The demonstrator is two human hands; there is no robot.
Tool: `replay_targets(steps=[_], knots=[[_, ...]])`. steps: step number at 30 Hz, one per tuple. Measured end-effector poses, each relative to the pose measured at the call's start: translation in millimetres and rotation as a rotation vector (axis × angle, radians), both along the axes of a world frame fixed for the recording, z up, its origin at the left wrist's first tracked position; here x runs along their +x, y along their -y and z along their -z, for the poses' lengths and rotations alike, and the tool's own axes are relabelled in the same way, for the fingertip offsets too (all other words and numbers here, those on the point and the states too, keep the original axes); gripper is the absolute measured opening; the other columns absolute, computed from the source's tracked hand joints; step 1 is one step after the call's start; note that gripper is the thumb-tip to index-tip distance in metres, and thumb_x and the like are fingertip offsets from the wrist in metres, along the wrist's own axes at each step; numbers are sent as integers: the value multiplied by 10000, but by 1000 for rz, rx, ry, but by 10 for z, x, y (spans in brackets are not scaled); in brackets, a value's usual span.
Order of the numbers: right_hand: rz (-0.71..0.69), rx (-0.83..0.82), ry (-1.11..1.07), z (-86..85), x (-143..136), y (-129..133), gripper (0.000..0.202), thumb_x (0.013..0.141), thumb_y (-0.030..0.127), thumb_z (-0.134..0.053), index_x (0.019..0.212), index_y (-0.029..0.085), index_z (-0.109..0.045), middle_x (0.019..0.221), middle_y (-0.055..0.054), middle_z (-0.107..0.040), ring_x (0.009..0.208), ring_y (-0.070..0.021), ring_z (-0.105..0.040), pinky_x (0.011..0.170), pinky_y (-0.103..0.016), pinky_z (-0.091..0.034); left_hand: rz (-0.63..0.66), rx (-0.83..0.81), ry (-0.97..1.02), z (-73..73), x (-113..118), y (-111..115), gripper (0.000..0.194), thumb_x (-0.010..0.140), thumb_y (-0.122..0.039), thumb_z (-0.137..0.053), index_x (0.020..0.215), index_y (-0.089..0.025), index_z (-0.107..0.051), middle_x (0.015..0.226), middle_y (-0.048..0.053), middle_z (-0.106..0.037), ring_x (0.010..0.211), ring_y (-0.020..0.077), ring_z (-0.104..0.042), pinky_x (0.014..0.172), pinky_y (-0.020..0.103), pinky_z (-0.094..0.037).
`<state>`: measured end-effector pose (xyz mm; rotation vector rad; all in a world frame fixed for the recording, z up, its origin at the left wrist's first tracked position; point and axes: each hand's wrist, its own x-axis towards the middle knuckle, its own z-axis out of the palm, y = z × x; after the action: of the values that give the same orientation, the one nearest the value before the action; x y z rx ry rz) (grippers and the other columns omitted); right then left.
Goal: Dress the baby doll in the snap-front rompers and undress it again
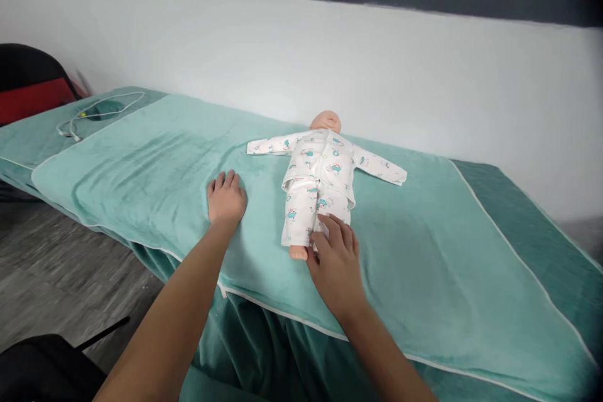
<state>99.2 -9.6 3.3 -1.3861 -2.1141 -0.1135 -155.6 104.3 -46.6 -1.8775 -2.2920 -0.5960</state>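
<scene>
A baby doll (326,119) lies on its back on the green blanket (155,157), its head toward the wall. It wears a white printed shirt (325,157) with long sleeves spread to both sides, and matching trousers (299,210). One bare foot shows below the left trouser leg. My right hand (335,260) rests over the lower part of the right trouser leg, fingers bent; whether it pinches the cloth is hidden. Flat on the blanket, to the left of the doll, my left hand (226,198) holds nothing.
A white cable (101,100) lies at the bed's far left end, near a hole in the cover. Behind the bed stands a white wall (292,56). A black and red chair (32,91) is at the left, and a black object (47,367) at the lower left.
</scene>
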Motion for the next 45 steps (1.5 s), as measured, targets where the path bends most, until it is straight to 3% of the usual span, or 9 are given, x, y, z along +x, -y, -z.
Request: replay_targets(steps=[11, 16, 21, 25, 29, 35, 41, 45], knots=[[-154, 25, -214, -306, 16, 189, 232, 865, 97, -601, 1005, 271, -542, 1191, -104, -583, 1197, -307, -533, 950, -547, -496, -1, 68, 23, 27, -18, -54, 455, 935, -222, -378, 1323, -183, -612, 1484, 84, -541, 1419, 306, -404, 1148, 494, -283], [-129, -34, -195, -148, 12, 189, 161, 888, 120, -593, 946, 265, -554, 1212, -97, -587, 1170, -299, -553, 923, -522, -512, -16, 70, 4, 48, -23, -76, 448, 928, -219, -390, 1310, -195, -624, 1476, 74, -550, 1407, 305, -420, 1134, 494, -304], [-29, -19, -208, 36, 105, 260, 222, 904, 152, -599, 1087, 273, -566, 1312, -116, -545, 1210, -303, -526, 939, -522, -509, -5, 99, 16, 77, -31, -100, 436, 925, -225, -398, 1290, -186, -636, 1462, 84, -563, 1392, 314, -430, 1122, 506, -304], [134, 23, -305, 159, 211, 298, 256, 909, 238, -634, 1148, 242, -540, 1181, -115, -568, 1095, -259, -582, 897, -456, -538, 4, 106, 36, 85, -36, -108, 430, 919, -222, -405, 1275, -177, -644, 1456, 93, -568, 1388, 324, -431, 1118, 520, -294], [172, -144, -347, 233, 317, 298, 224, 910, 344, -648, 1072, 223, -551, 1052, -74, -611, 945, -212, -620, 777, -350, -540, 6, 118, 30, 94, -39, -112, 430, 915, -211, -412, 1276, -166, -641, 1452, 98, -571, 1383, 321, -437, 1110, 517, -300], [224, -382, -415, 63, 371, 296, 269, 899, 453, -654, 820, 226, -533, 750, 16, -608, 660, -146, -559, 603, -260, -448, 2, 124, 22, 106, -40, -120, 419, 912, -214, -421, 1260, -168, -648, 1441, 98, -581, 1371, 324, -451, 1098, 523, -306], [63, -187, -411, -191, 450, 338, 145, 939, 256, -606, 836, 226, -509, 832, 10, -579, 729, -126, -556, 659, -237, -434, -5, 117, 22, 107, -40, -123, 414, 906, -213, -429, 1253, -177, -652, 1439, 100, -583, 1372, 320, -452, 1099, 521, -309], [44, -122, -415, -166, 476, 352, 124, 930, 188, -608, 864, 228, -511, 844, 7, -559, 747, -124, -549, 659, -232, -435, -7, 116, 21, 112, -40, -129, 418, 902, -213, -429, 1257, -179, -649, 1437, 103, -584, 1373, 322, -451, 1098, 527, -310]])
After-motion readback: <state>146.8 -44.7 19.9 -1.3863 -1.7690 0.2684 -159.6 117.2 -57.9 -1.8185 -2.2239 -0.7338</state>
